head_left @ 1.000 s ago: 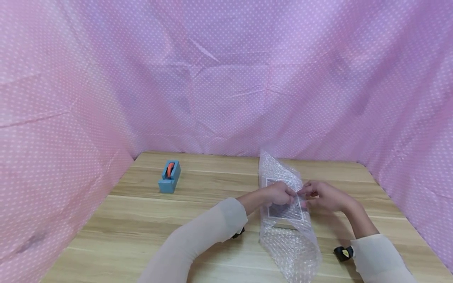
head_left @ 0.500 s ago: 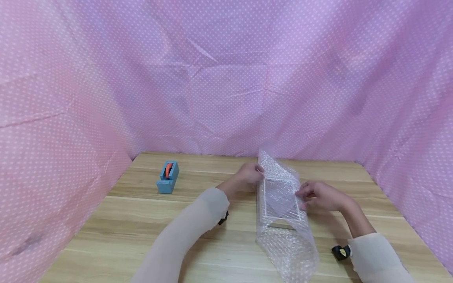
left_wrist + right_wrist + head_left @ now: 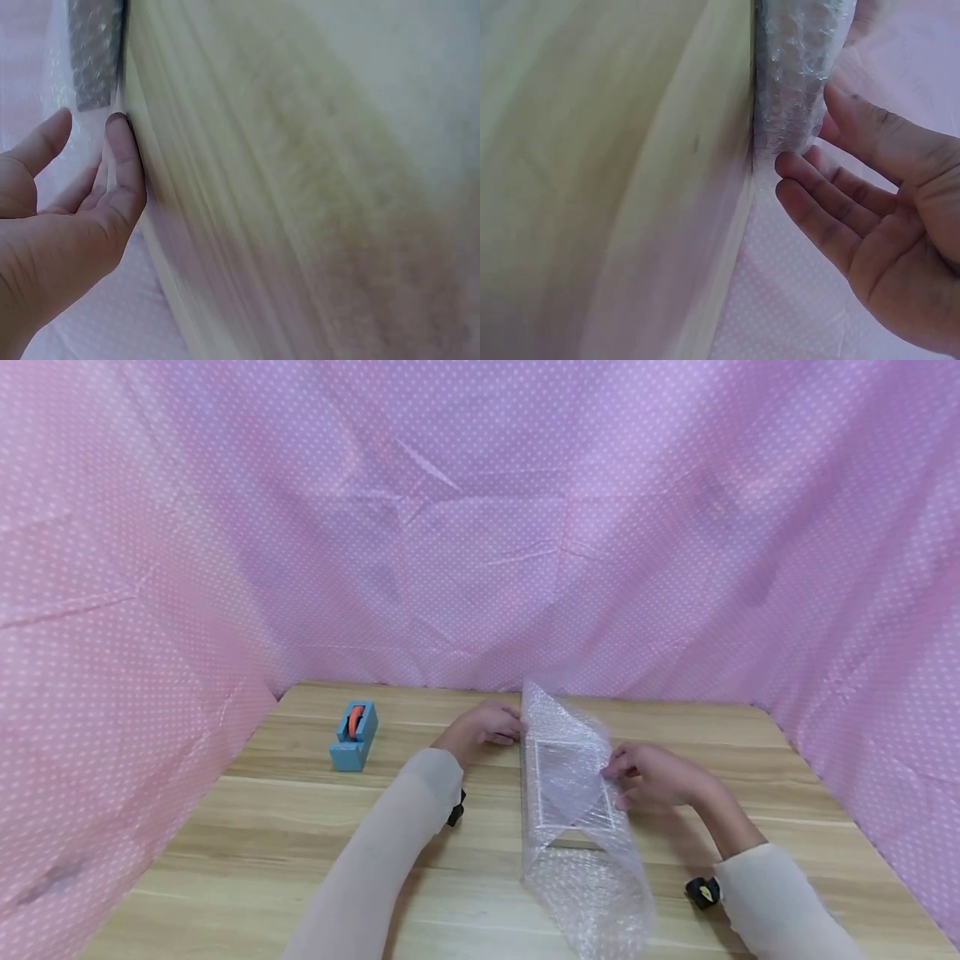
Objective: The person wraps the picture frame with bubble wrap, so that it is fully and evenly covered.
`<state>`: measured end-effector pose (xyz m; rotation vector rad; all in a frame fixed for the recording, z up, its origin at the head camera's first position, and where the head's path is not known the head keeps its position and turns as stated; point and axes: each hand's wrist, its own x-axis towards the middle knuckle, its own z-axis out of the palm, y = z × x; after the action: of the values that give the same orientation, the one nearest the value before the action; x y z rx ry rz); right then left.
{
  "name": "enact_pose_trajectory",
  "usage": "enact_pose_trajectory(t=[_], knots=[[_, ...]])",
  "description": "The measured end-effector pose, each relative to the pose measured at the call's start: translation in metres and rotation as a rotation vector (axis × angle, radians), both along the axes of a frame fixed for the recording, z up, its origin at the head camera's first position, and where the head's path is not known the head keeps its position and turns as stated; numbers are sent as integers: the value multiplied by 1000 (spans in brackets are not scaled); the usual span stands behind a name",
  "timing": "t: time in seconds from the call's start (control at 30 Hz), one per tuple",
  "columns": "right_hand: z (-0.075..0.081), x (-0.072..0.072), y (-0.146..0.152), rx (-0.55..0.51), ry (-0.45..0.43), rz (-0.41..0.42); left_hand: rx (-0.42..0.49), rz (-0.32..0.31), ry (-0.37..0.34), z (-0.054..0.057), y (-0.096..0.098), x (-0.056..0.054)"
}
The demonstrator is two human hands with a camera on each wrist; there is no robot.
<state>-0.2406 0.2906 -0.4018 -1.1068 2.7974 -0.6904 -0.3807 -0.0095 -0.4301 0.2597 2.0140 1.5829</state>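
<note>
A picture frame (image 3: 573, 839) with a white inner border lies on the table inside folded bubble wrap (image 3: 588, 893). Its lower edge shows where the wrap parts. At the left edge of this package, near its far end, my left hand (image 3: 491, 724) has its fingertips right at the wrap; the thumb (image 3: 51, 139) stands off from the fingers in the left wrist view. On the opposite edge my right hand (image 3: 656, 774) holds the wrapped side, thumb (image 3: 847, 112) on the upper face and fingertips low against the side.
A blue tape dispenser (image 3: 354, 737) with an orange roll stands at the back left of the wooden table (image 3: 262, 835). Pink dotted cloth (image 3: 480, 543) hangs behind and at both sides. Loose bubble wrap spreads toward the front edge.
My left hand has gone from the middle of the wrap to its left edge, then farther left. The package and my right hand have shifted left in the last half second.
</note>
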Motion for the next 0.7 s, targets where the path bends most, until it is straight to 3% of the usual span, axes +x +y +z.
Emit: enact_pose_trajectory(t=[0.33,0.57,0.7], knots=[[3,-10,-30,63,38,84,16,3,-32,2,-27,-9],[0,-17,-49,70,80,135,36,83,-59,3,-39,-15],[-1,-19,-52,72,85,126,41,88,-57,4,-39,-17]])
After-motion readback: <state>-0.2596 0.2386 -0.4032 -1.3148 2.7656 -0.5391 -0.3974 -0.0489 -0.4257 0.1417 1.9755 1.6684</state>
